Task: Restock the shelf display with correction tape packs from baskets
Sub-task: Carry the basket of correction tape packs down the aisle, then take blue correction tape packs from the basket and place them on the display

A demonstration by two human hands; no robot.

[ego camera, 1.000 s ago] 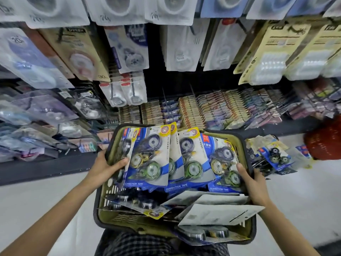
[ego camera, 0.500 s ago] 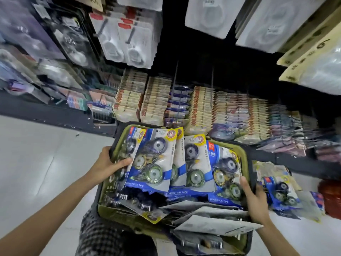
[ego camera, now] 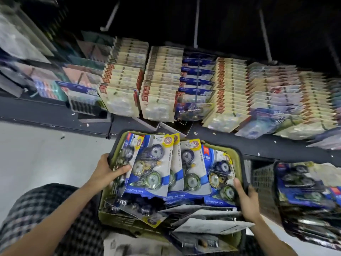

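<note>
A fanned row of blue-and-yellow correction tape packs [ego camera: 167, 169] fills the olive basket [ego camera: 238, 156] at lower centre, left hand [ego camera: 106, 171] and right hand [ego camera: 246, 200] gripping its outer packs; pale floor [ego camera: 46, 154] lies open left, crowded shelf [ego camera: 129, 124] just above.

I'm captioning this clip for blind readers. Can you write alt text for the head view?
Two hands hold a fan of correction tape packs upright in an olive basket: the left hand grips the leftmost packs, the right hand the rightmost. Ahead, hanging packs crowd a dark shelf; a second basket sits to the right.
</note>
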